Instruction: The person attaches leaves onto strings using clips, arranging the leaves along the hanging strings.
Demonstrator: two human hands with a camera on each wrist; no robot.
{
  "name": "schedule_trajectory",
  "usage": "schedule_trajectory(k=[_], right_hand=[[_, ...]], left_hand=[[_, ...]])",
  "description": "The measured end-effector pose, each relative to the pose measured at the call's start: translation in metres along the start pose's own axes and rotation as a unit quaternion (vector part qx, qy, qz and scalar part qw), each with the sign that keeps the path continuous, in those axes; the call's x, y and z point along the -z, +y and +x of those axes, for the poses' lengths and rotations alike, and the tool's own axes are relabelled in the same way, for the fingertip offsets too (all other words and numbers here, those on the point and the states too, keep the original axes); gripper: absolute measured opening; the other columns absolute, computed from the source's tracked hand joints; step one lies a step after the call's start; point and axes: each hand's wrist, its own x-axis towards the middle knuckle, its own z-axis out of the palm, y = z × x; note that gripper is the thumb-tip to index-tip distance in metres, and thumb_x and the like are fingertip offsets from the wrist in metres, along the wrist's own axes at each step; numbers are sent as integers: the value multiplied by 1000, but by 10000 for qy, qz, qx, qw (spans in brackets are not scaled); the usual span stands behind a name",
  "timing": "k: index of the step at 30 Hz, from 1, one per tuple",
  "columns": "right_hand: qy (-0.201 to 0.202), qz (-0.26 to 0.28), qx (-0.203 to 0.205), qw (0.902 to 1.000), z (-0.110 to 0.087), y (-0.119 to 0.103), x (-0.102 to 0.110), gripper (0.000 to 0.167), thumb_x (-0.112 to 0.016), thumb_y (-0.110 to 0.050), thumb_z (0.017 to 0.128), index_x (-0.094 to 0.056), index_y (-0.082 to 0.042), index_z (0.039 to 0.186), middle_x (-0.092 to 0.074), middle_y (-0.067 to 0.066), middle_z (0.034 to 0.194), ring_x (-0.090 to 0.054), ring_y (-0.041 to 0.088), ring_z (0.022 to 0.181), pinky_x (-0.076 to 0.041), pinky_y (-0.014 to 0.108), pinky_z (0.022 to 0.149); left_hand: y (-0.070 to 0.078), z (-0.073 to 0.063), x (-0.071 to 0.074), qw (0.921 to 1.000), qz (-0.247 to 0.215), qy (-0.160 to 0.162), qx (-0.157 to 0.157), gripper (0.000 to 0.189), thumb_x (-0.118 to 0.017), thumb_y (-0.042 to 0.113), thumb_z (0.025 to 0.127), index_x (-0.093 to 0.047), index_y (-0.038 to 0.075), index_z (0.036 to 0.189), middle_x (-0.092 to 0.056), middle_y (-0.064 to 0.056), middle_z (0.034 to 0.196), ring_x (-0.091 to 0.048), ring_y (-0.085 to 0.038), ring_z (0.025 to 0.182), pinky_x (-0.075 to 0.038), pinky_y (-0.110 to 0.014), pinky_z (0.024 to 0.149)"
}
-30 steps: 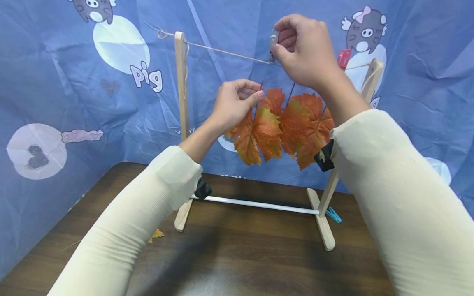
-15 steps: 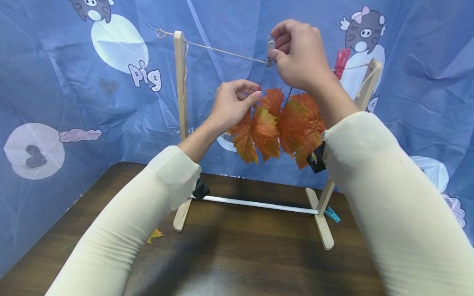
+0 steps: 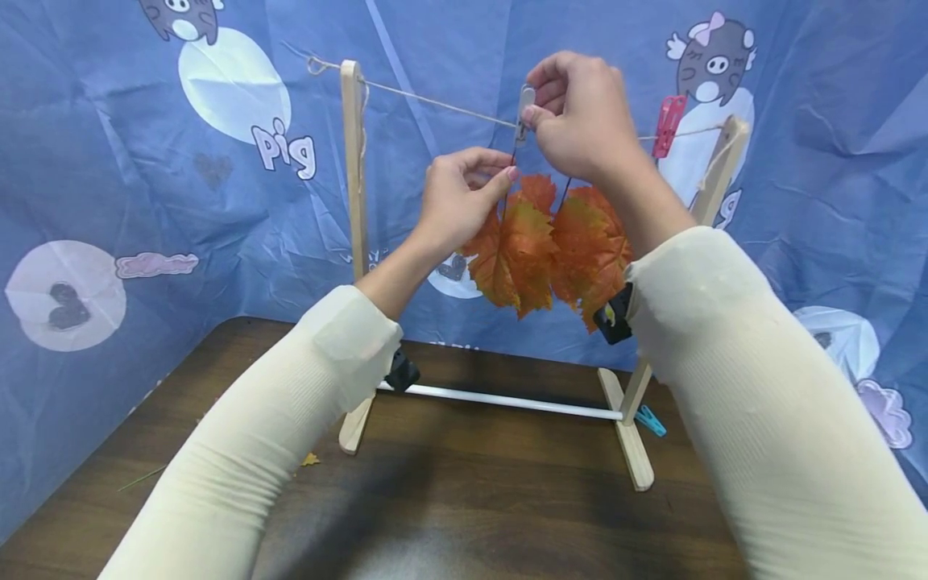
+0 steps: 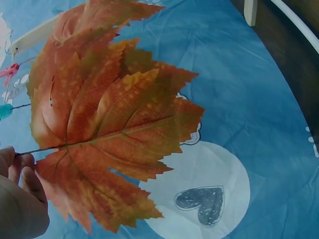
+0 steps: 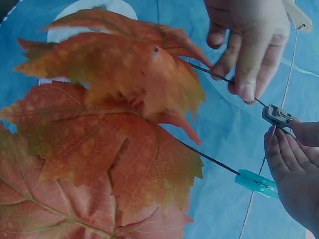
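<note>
Up near the back edge of the counter (image 3: 464,515), the left hand (image 3: 464,196) pinches a leaf stem (image 5: 202,68), and the right hand (image 3: 583,121) holds a gray peg (image 5: 276,116) at the string (image 3: 449,105)

Covered at the far side, and also at left and right, with a wrinkled blue cloth (image 3: 449,48). Decorated at far left with a white circle (image 3: 234,89) and the word "pig" (image 3: 284,151), and at left, lower, with a pale circle (image 3: 32,278) around a dark heart (image 3: 67,308). Decorated at far right with a grey pig (image 3: 714,68) in a pink bow (image 3: 706,31). Furnished below with a dark brown wooden table (image 3: 507,515), rounded at its far left corner. Lit softly, with a whitish shine (image 3: 406,556) on the near part.
</note>
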Motion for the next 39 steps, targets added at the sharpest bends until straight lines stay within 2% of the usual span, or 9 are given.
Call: schedule_trajectory(k=[8, 14, 21, 27, 35, 39], right_hand=[[-17, 137, -116, 9998, 0, 0, -2, 31, -59, -15, 103, -62, -4, 131, -67, 8, 121, -64, 17, 108, -49, 25, 97], [8, 132, -189, 9997, 1, -1, -1, 31, -59, -16, 102, -63, -4, 131, -67, 8, 119, -64, 15, 108, -49, 24, 96], [-19, 23, -187, 9998, 2, -3, 0, 30, -60, -15, 101, -64, -5, 129, -67, 6, 116, -63, 13, 103, -49, 24, 93], [-62, 118, -290, 9995, 3, -2, -2, 30, -60, -14, 100, -64, -4, 129, -67, 6, 115, -64, 13, 101, -49, 24, 92], [-378, 278, -522, 9975, 1, -3, -2, 36, -56, -19, 105, -58, -5, 138, -63, 7, 127, -61, 15, 114, -48, 25, 98], [-477, 408, -552, 9965, -1, -3, -2, 38, -54, -19, 106, -55, -6, 142, -61, 8, 132, -60, 16, 118, -48, 24, 100]], left_hand=[[4, 2, -2, 9999, -3, 149, -32, 21, -73, 18, 97, -77, 2, 111, -77, -7, 98, -72, -18, 83, -54, -26, 71], [5, 0, -2, 9982, -545, 230, -9, 22, -73, 15, 97, -76, -2, 111, -77, -11, 99, -72, -28, 88, -51, -26, 67], [6, 0, -3, 9959, -848, 316, -57, 22, -74, 12, 95, -76, -4, 110, -77, -14, 99, -73, -16, 83, -50, -25, 66], [5, 2, -6, 9955, -861, 378, 66, 20, -76, 12, 94, -77, -3, 107, -78, -13, 96, -73, -16, 81, -55, -26, 72], [4, 2, -7, 9945, -945, 429, 132, 20, -77, 11, 93, -76, -5, 105, -77, -15, 94, -74, -31, 90, -57, -28, 77], [4, 2, -8, 9943, -951, 450, 156, 20, -77, 12, 93, -76, -5, 105, -77, -14, 94, -74, -27, 88, -56, -27, 77]])
